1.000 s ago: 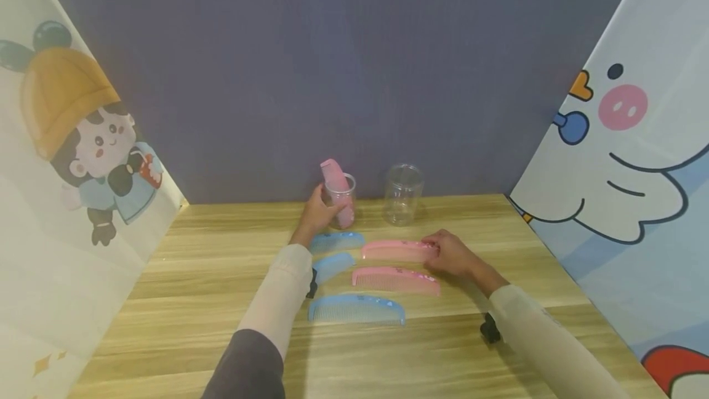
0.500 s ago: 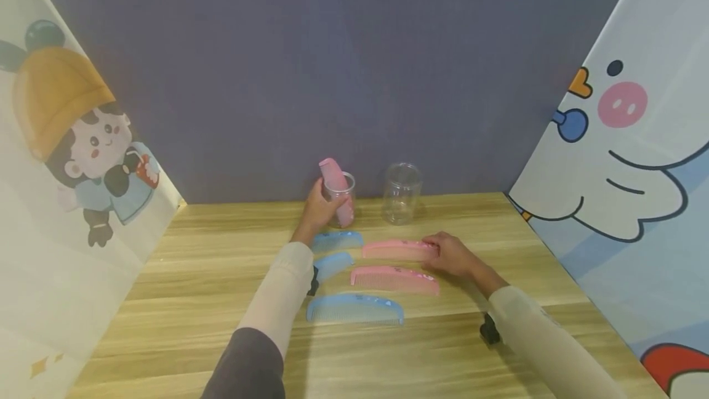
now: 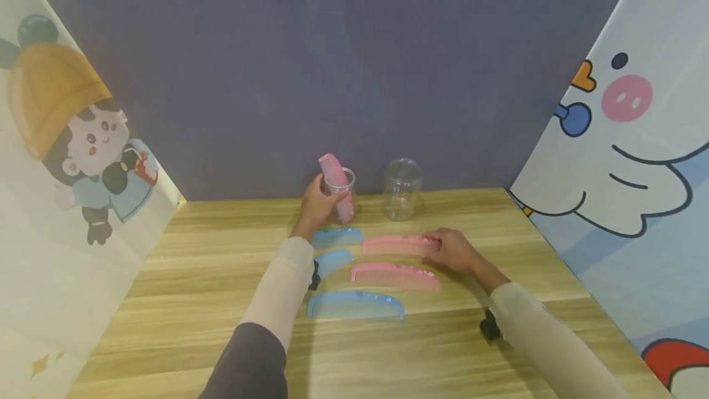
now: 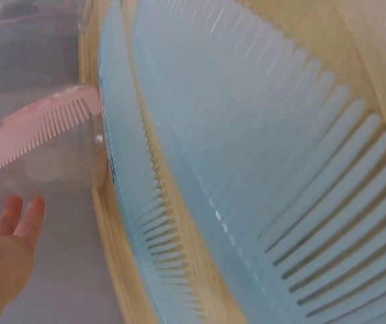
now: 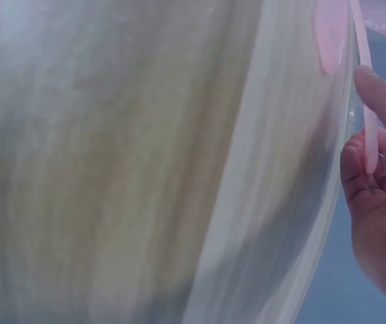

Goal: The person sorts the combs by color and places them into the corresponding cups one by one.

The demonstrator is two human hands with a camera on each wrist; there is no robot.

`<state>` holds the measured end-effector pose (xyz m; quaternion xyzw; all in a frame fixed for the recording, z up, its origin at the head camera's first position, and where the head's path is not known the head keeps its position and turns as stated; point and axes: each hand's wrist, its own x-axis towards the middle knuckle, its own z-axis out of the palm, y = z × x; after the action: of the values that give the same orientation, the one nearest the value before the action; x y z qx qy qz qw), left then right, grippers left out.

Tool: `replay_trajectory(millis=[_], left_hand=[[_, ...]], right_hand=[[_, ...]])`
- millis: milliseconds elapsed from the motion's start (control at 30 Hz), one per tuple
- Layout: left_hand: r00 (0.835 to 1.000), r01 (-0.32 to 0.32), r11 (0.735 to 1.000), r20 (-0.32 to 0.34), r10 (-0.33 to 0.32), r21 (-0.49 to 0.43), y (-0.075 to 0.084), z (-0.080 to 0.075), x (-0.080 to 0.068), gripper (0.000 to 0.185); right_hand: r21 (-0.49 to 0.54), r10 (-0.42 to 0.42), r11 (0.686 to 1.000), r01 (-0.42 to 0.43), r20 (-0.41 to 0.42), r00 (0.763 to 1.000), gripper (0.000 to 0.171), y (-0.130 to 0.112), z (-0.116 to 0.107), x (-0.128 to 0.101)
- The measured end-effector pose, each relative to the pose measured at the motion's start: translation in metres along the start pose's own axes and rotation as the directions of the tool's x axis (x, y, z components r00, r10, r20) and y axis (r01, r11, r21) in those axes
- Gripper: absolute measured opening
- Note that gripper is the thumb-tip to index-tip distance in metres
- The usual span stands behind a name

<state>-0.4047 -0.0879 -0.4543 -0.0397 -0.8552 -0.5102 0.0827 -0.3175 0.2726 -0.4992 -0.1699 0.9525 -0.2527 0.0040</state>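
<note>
My left hand (image 3: pixel 317 203) grips a small clear cup (image 3: pixel 339 193) at the back of the wooden table (image 3: pixel 183 276); a pink comb (image 3: pixel 335 182) stands slanted in it. The left wrist view shows that cup (image 4: pixel 58 169) with the pink comb (image 4: pixel 31 135) inside, my fingers (image 4: pixel 7 236) beside it, and blue combs (image 4: pixel 260 169) close up. My right hand (image 3: pixel 451 250) pinches the right end of a pink comb (image 3: pixel 396 244) lying flat. In the right wrist view my fingers (image 5: pixel 372 182) hold its thin pink edge (image 5: pixel 362 74).
A second clear cup (image 3: pixel 402 188) stands empty to the right of the first. Another pink comb (image 3: pixel 394 276) and three blue combs (image 3: pixel 356 305) (image 3: pixel 334 260) (image 3: pixel 336 237) lie in rows between my arms. Cartoon-printed panels (image 3: pixel 626 159) wall both sides.
Both hands stay where they were, the left on the cup and the right on the pink comb's end. Only the head view has shifted slightly.
</note>
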Motion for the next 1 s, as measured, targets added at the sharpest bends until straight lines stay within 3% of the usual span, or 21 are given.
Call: replay_trajectory(millis=[600, 1000], left_hand=[[0.999, -0.048, 0.999, 0.008, 0.048, -0.020, -0.002, -0.004, 0.002, 0.087], [0.999, -0.033, 0.999, 0.029, 0.033, 0.001, -0.001, -0.006, -0.001, 0.085]], right_hand=[[-0.025, 0.001, 1.000, -0.003, -0.092, 0.996, 0.054, -0.004, -0.017, 0.005], [-0.019, -0.029, 0.999, 0.026, -0.146, 0.989, 0.053, -0.012, -0.036, 0.013]])
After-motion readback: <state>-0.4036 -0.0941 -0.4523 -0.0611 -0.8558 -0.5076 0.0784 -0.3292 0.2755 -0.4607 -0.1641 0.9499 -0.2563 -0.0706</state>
